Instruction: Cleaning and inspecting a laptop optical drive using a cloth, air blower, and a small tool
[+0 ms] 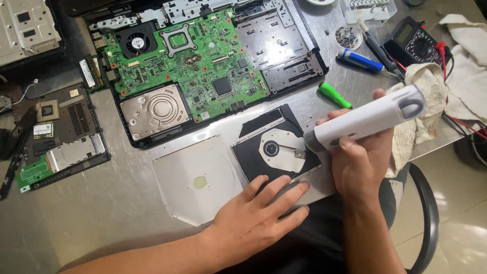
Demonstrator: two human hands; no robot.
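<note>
An opened optical disc drive [264,152] lies on the metal table, its black tray and silver spindle plate exposed. My left hand [258,215] rests flat on the drive's near edge, fingers spread, holding it down. My right hand [357,162] grips a white and grey electric screwdriver [370,119], whose dark tip touches the drive's right side. The drive's thin metal cover [195,180] lies beside it on the left.
A dismantled laptop base with green motherboard [195,53], fan and hard disk sits behind. A green-handled screwdriver [335,95], blue tool [360,60], dish of screws [346,36], multimeter [413,43] and cloths [456,61] lie right. More boards lie left. A chair [423,213] stands at the table edge.
</note>
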